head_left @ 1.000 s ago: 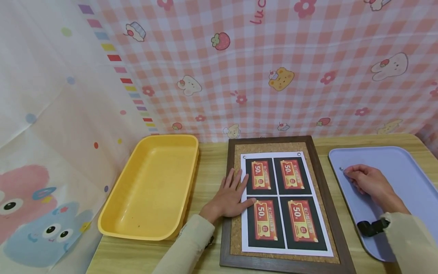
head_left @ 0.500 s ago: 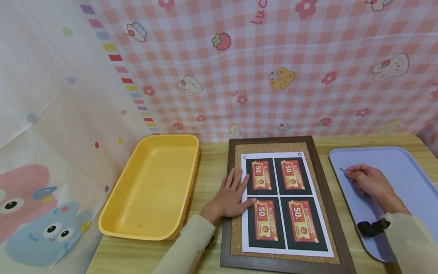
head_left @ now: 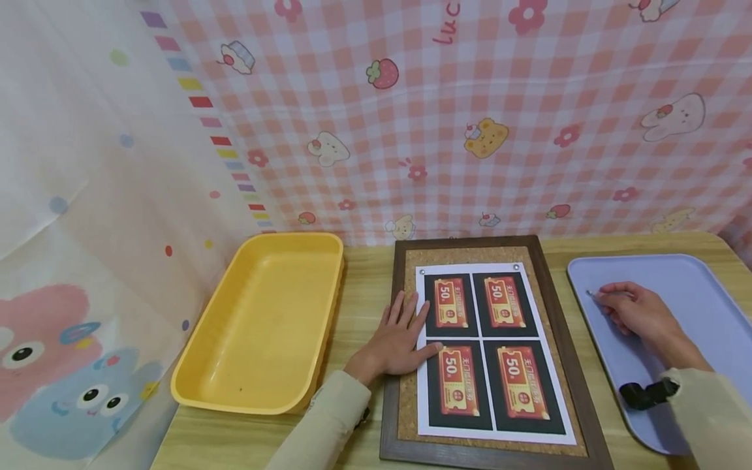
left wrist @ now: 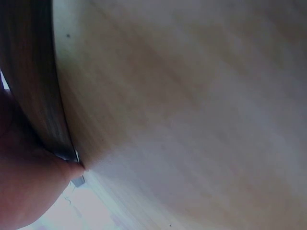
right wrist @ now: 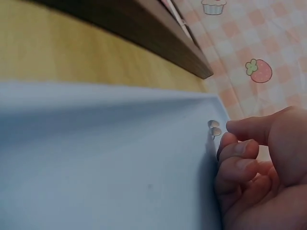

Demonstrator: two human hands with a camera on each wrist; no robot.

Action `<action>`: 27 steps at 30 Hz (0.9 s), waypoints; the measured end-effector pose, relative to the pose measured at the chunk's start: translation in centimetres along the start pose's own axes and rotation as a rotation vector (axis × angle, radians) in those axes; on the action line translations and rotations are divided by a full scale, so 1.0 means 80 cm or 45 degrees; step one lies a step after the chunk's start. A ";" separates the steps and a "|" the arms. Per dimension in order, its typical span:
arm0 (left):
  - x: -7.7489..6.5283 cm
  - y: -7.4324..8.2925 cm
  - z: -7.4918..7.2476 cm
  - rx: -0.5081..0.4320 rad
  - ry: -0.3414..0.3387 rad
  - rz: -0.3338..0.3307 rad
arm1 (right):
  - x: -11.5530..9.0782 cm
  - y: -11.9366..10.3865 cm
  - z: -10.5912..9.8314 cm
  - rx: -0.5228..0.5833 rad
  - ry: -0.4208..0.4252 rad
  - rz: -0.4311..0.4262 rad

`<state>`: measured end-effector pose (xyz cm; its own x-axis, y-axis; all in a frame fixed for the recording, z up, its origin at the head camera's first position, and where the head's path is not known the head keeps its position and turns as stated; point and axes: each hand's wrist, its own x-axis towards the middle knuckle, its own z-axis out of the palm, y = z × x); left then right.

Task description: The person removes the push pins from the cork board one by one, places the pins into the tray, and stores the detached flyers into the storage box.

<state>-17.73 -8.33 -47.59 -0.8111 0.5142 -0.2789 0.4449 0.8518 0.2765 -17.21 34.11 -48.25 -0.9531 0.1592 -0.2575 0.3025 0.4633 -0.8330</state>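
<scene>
My left hand (head_left: 395, 343) rests spread on the left side of a cork board (head_left: 408, 405) with a dark wooden frame, its fingertips on a white printed sheet (head_left: 482, 341). Four red and yellow 50 coupons are printed there. Silver thumbtacks (head_left: 516, 267) pin both top corners. Over the lilac tray (head_left: 664, 271), my right hand (head_left: 640, 316) has curled fingers, with thumb and forefinger right at small silver thumbtacks (right wrist: 215, 128). I cannot tell whether they pinch one. In the left wrist view, part of the left hand (left wrist: 33, 187) lies against the frame (left wrist: 36, 72).
A yellow basin (head_left: 258, 326) stands left of the board on the wooden table (head_left: 364, 281). The tray's raised rim (head_left: 581, 320) lies close to the board's right side. A pink checked cloth (head_left: 435, 78) hangs behind, and a white printed cloth (head_left: 88, 228) at the left.
The whole scene shifts slightly down and right in the head view. Both hands keep nearly the same places relative to the board and tray.
</scene>
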 end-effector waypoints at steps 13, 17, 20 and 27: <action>0.000 0.001 0.000 0.008 -0.004 -0.016 | 0.009 -0.043 0.011 -0.009 -0.016 -0.073; -0.001 0.002 -0.002 0.014 -0.009 -0.018 | 0.015 -0.059 0.026 0.040 -0.062 -0.136; -0.001 0.002 -0.002 0.017 -0.011 -0.017 | 0.019 -0.067 0.037 0.066 -0.089 -0.166; -0.001 0.001 -0.001 0.018 0.002 -0.016 | 0.025 -0.077 0.056 0.103 -0.120 -0.180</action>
<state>-17.67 -8.33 -47.47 -0.8172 0.5034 -0.2807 0.4401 0.8595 0.2600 -21.06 27.66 -45.82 -0.9842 0.0136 -0.1768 0.1672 0.4033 -0.8996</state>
